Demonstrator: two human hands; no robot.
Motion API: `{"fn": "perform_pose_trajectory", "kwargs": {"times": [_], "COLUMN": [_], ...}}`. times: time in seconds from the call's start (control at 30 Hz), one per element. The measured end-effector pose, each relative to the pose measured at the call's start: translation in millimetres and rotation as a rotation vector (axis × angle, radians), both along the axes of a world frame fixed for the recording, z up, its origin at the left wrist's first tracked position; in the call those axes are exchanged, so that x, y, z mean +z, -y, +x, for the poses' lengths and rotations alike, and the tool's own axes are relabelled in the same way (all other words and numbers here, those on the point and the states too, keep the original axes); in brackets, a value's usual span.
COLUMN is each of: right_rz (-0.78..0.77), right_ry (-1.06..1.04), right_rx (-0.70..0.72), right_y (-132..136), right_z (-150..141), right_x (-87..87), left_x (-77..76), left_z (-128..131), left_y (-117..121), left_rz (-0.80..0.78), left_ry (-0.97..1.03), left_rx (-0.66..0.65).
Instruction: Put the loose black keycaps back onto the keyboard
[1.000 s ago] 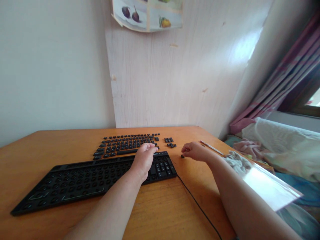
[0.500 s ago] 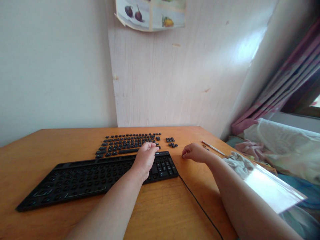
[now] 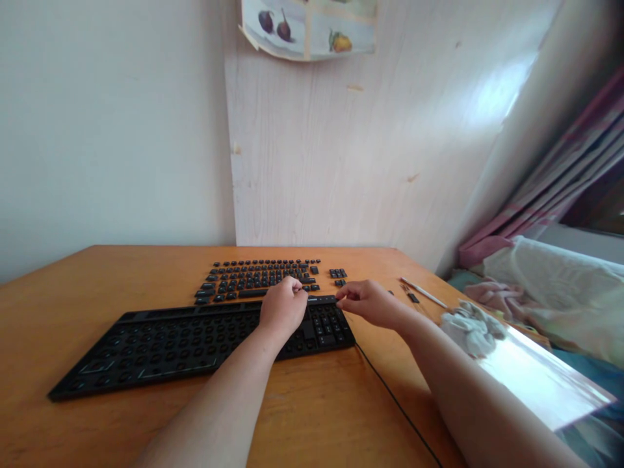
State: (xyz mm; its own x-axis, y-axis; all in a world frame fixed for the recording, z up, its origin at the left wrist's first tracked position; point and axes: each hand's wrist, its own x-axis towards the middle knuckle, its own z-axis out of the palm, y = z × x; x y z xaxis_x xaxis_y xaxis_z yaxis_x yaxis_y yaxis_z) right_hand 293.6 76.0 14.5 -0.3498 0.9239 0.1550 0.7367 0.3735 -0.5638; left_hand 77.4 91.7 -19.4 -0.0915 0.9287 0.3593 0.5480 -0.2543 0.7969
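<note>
A black keyboard [image 3: 166,348] lies across the table, most of its left and middle part stripped of keycaps, while the number pad [image 3: 325,325] at its right end still carries caps. My left hand [image 3: 283,305] is closed over the keyboard's right-middle part, fingertips pinched together; what they hold, if anything, is hidden. My right hand [image 3: 368,303] is at the keyboard's top right corner, thumb and forefinger pinched, with anything between them too small to make out. Behind the keyboard, loose black keycaps [image 3: 253,281] stand in rows, with a small group of keycaps [image 3: 337,273] to their right.
To the right lie a white pen-like stick [image 3: 423,292], a small dark piece [image 3: 413,298] and a crumpled grey cloth [image 3: 470,328] by a shiny white sheet [image 3: 541,377]. A black cable [image 3: 394,403] runs from the keyboard towards me. Bedding [image 3: 560,286] is beyond the table's right edge.
My right hand has moved left from the bare table to the keyboard's top right corner. My left hand's fingers have curled in more. The whole view has shifted slightly.
</note>
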Motion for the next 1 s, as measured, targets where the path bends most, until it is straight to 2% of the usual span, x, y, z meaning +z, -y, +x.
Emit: {"fn": "perform_pose_trajectory", "kwargs": {"times": [0.1,0.27,0.57,1.0], "right_rz": [-0.032,-0.038,-0.107,-0.180], "right_ry": [-0.025,-0.033,-0.024,0.022], "right_rx": [0.082,0.121,0.159,0.168], "right_y": [4,1,-9,-11], "right_z": [-18,-31,-36,-38], "right_x": [-1.5,-3.9,-13.9,-14.1], "left_x": [-1.7,-1.9,-0.9,-2.2], "left_z": [1,1,1,1], "left_y": [-1,-4,-4,-6], "left_rz": [-0.015,-0.048,-0.095,-0.111], "left_ry": [-0.049,-0.090,-0.108,-0.102], "left_rx": [0.004,0.008,-0.024,-0.046]}}
